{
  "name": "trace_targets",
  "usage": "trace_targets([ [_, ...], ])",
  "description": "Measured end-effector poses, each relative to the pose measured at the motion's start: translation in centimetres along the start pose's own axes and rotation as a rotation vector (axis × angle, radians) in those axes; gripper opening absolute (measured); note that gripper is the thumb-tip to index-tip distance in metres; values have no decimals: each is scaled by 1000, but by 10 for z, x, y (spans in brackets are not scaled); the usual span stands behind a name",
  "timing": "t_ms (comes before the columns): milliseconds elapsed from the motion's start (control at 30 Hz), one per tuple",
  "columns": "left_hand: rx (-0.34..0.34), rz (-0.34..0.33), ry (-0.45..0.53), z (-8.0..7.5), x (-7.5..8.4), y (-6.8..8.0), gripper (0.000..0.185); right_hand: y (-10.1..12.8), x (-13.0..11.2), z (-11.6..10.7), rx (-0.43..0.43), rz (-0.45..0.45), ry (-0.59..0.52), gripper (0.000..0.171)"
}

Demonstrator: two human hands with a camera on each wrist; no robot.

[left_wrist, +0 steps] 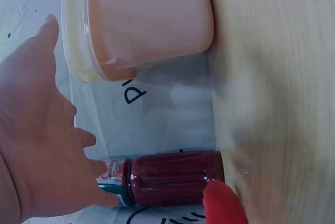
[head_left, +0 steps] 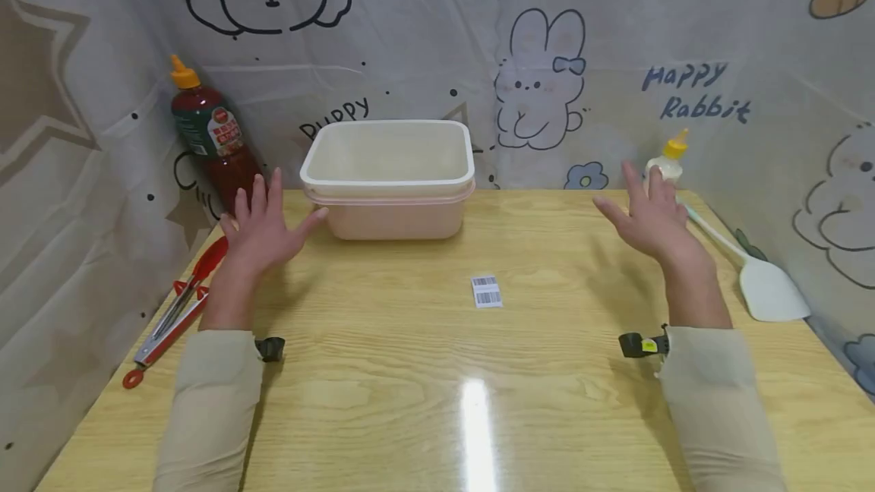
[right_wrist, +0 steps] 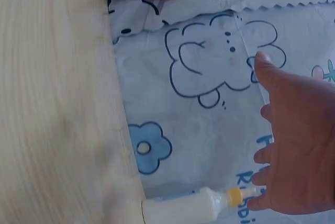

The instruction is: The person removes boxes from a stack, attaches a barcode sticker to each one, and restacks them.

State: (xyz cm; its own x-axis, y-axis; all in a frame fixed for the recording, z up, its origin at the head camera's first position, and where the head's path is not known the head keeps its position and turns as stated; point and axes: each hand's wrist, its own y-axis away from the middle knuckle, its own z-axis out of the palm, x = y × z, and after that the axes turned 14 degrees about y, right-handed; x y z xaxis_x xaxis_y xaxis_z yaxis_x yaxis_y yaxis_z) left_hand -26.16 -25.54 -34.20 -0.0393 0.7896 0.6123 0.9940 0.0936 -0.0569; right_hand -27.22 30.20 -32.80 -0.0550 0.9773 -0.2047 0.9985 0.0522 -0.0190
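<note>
My left hand (head_left: 263, 226) hovers open above the table's left side, fingers spread, its thumb close to the pink basin (head_left: 390, 177) with a white tub nested inside. In the left wrist view the left hand (left_wrist: 39, 130) holds nothing, with the basin (left_wrist: 149, 20) and a dark red sauce bottle (left_wrist: 172, 178) beyond it. My right hand (head_left: 649, 215) is raised open at the right, in front of a white squeeze bottle (head_left: 668, 162). The right wrist view shows the right hand (right_wrist: 296, 145) empty above that bottle (right_wrist: 193, 205).
Red tongs (head_left: 179, 306) lie along the left table edge below the sauce bottle (head_left: 208, 139). A white spatula (head_left: 755, 272) lies at the right edge. A small barcode label (head_left: 486, 291) sits mid-table. Cartoon-printed cloth walls enclose three sides.
</note>
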Motion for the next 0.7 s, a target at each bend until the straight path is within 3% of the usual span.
trace_targets([
  [167, 1, 24, 41, -3, 8, -8, 119, -14, -26, -3, -16, -95, -67, 87],
  [400, -30, -1, 189, -3, 14, -19, 119, -37, -65, 5, -55, -217, -188, 83],
  [700, -38, -89, 402, 6, 16, -36, 114, -69, -110, 26, -110, -208, -294, 82],
])
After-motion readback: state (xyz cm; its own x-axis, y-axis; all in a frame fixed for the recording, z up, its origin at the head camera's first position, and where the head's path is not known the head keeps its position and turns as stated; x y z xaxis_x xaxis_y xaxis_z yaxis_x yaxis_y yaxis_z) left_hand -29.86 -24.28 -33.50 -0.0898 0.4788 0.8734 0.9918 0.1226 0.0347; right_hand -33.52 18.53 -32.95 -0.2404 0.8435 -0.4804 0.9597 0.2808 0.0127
